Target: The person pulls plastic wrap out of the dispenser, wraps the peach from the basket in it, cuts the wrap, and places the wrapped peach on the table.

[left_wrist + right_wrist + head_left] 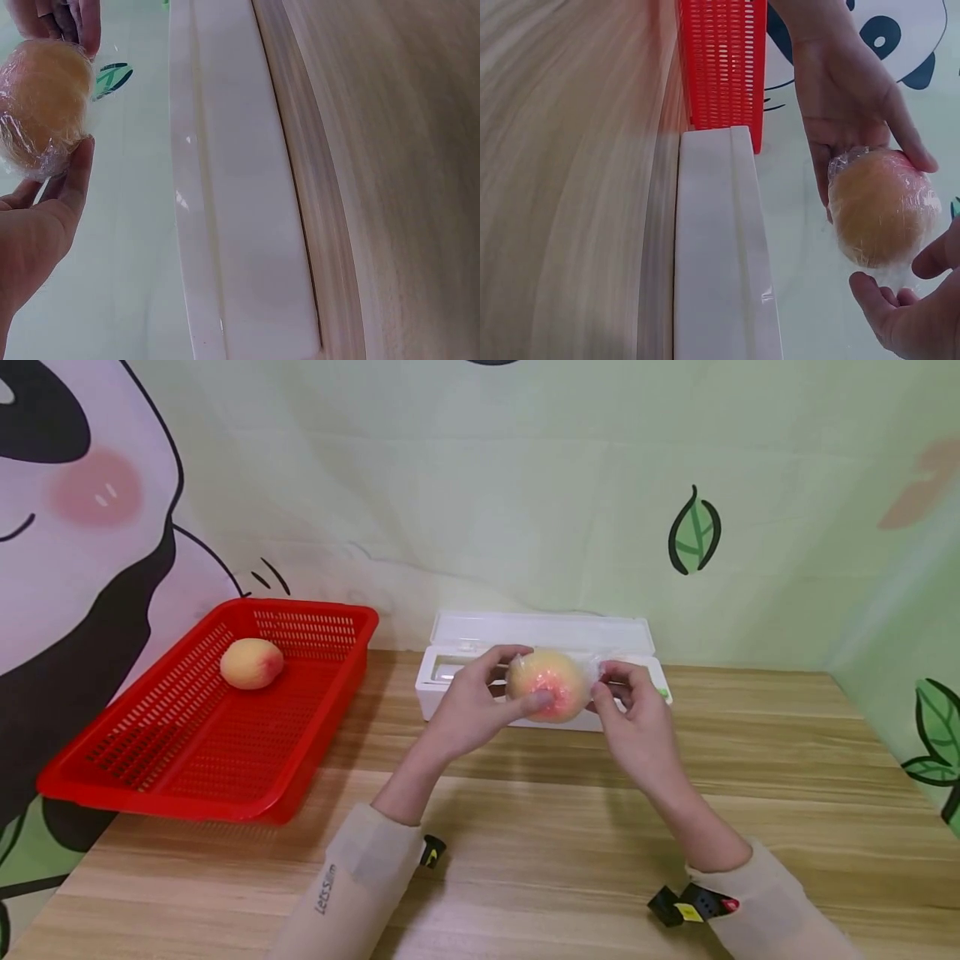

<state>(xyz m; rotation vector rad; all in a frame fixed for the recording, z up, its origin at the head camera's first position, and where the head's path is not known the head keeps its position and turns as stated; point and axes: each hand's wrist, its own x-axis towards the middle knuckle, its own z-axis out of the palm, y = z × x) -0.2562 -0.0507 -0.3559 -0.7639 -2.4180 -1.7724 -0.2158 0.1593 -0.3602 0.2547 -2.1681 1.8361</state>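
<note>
A peach wrapped in clear film (pixel 551 683) is held up above the table, in front of a white film dispenser box (pixel 540 631). My left hand (pixel 504 687) grips the peach's left side, thumb in front and fingers behind. At the peach's right side, my right hand (pixel 604 685) pinches the film with curled fingers. In the left wrist view the wrapped peach (pixel 41 109) rests against my left hand's fingers (pixel 71 180). The right wrist view shows the peach (pixel 881 206) between my left hand (pixel 847 97) and my right hand's fingers (pixel 900 311).
A red slotted basket (pixel 150 777) stands at the left of the wooden table (pixel 525 843) with one bare peach (pixel 251 662) in it. The dispenser box (pixel 225 187) lies along the back wall with its lid up. The basket's end (pixel 724 60) adjoins the box (pixel 720 247).
</note>
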